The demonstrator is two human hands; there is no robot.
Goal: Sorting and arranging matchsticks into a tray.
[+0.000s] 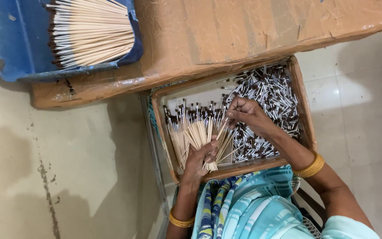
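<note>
My left hand grips a fanned bundle of thin pale wooden sticks with dark tips, held over the near-left part of a shallow brown tray. My right hand pinches a single stick at its upper end, right beside the bundle. A heap of small silver-and-brown ferrule pieces fills the right half of the tray, under and beyond my right hand. Gold bangles sit on both wrists.
A cardboard-covered bench top runs across the top, above the tray. On it at the upper left a blue tray holds a large pile of pale sticks with dark tips. Tiled floor lies to the right, stained floor to the left.
</note>
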